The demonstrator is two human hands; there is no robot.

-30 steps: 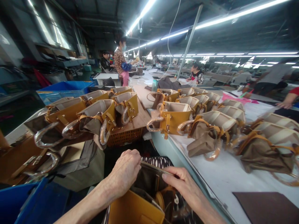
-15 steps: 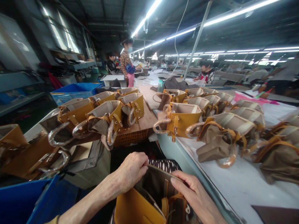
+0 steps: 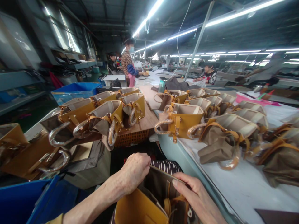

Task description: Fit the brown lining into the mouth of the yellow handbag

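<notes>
A mustard-yellow and brown handbag (image 3: 140, 207) lies in my lap, over dark patterned cloth (image 3: 167, 165). My left hand (image 3: 136, 171) is closed on the far corner of its brown edge, the fingertips hidden behind the knuckles. Farther right along that same edge, my right hand (image 3: 191, 189) pinches the rim between thumb and fingers. The bag's dark inside shows between the two hands, with a narrow yellow strap near my right hand. Its lower part is cut off by the bottom of the picture.
Several similar bags with wrapped handles stand on the wooden board (image 3: 149, 119) and on the white-topped table (image 3: 210, 183). A blue bin (image 3: 21, 199) is at lower left, another blue bin (image 3: 74, 88) farther back. An orange basket (image 3: 132, 139) sits under the board. Co-workers are farther off.
Both hands keep their hold on the bag's edge and have shifted only slightly right in the view. The standing co-worker's arm now reaches farther forward over the table.
</notes>
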